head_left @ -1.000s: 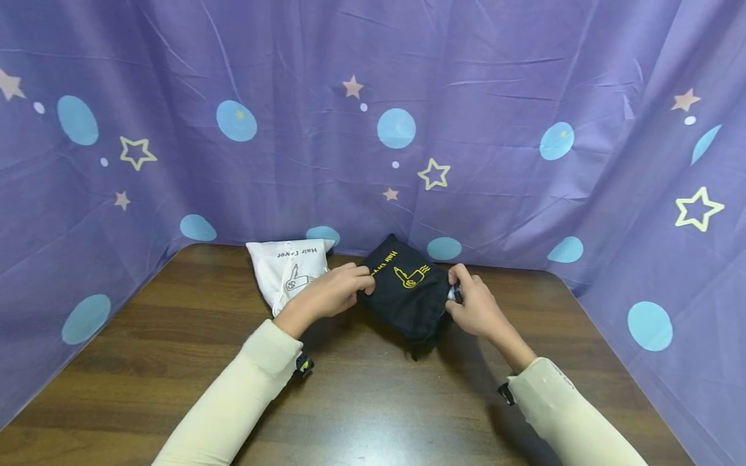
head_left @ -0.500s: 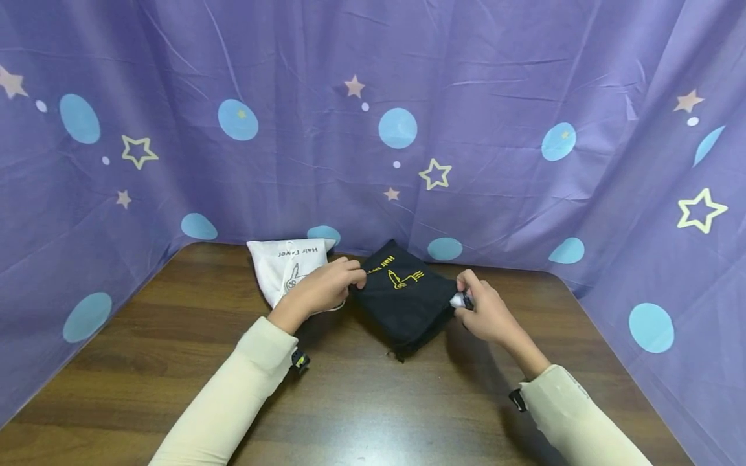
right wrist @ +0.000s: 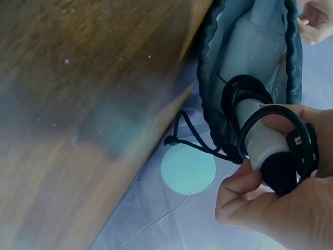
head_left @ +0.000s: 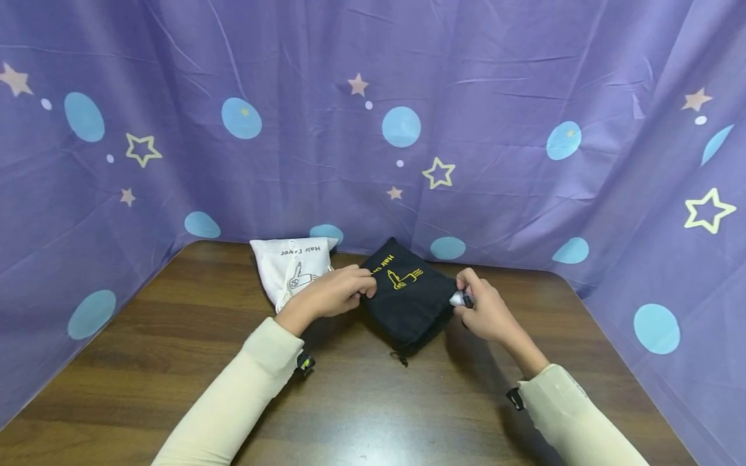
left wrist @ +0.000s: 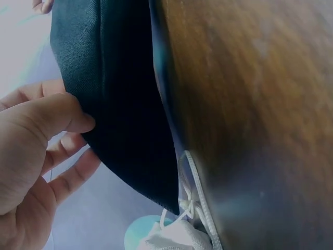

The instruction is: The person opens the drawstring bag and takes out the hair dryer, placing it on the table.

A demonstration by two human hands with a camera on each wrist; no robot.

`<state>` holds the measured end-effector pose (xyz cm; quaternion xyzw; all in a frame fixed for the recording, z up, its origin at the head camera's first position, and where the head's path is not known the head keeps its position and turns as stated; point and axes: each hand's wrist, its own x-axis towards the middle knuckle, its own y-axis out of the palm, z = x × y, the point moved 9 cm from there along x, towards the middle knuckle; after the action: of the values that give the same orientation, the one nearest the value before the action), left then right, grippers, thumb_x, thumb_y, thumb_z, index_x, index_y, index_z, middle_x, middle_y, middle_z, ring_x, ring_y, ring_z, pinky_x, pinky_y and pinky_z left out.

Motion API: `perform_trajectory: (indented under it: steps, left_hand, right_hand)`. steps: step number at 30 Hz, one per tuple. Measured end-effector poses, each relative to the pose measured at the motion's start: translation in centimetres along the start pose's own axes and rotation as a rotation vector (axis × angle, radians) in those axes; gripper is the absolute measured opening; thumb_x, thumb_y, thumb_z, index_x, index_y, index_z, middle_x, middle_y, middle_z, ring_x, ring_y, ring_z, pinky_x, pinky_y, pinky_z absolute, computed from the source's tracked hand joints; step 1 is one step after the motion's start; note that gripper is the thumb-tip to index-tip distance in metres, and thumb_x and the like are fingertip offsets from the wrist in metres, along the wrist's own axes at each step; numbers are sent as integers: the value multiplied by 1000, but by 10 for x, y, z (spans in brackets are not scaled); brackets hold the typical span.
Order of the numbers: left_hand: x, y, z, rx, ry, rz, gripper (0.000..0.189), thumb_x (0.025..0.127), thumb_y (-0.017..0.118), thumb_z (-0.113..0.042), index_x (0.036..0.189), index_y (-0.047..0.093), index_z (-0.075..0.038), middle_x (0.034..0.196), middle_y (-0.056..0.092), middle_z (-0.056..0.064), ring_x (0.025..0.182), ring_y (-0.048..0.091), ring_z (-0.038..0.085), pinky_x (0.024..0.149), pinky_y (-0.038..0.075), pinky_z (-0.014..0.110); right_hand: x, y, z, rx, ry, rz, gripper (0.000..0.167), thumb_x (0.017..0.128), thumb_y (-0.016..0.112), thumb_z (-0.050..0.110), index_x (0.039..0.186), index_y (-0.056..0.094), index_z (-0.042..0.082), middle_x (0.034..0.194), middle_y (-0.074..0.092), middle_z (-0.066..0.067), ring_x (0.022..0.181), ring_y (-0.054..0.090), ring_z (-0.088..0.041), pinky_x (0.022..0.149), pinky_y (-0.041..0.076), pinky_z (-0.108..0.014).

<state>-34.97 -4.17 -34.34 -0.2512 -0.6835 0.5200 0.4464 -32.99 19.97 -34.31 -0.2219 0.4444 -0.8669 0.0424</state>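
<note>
A black drawstring bag [head_left: 416,304] with yellow hair dryer lettering and drawing is held between my hands above the table. My left hand [head_left: 335,291] pinches its closed end; in the left wrist view the thumb [left wrist: 73,114] lies on the dark cloth. At the bag's mouth, my right hand [head_left: 482,309] grips the handle of a white hair dryer [right wrist: 263,135]. A black cord [right wrist: 244,96] is wound round that handle. The dryer's body sits inside the bag, visible through the gathered opening in the right wrist view, while the cloth hides it from the head view.
Left of the black bag, a white drawstring bag [head_left: 291,259] with hair dryer print lies on the brown wooden table [head_left: 373,401], partly behind my left hand. A purple patterned curtain [head_left: 326,162] hangs close behind the table's far edge and along both sides.
My right hand has moved slightly right and down, and more of the dryer's handle shows outside the bag. The black bag is stretched flatter. My left hand dipped left, then came back.
</note>
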Motion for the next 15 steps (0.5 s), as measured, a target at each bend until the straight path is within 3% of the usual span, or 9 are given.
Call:
perform_trajectory:
  steps: [7,15]
  left_hand:
    - [-2,-13,0,1,17,-47,28,77,68,8,90,65,-16,86,56,-3,85,51,15,77,45,30]
    - [-7,-30,6,-12,23,-139,26,80,65,11,89,67,-13,88,60,-1,89,54,20,82,46,33]
  right_hand:
    - [-1,-2,-3,13,-19,-3,44,75,71,-5,107,46,12,93,52,-10,85,50,-26,72,40,-38]
    - [-6,-9,-5,52,-46,16,42,77,72,-4,107,47,12,91,49,-7,74,46,-20,67,40,-34]
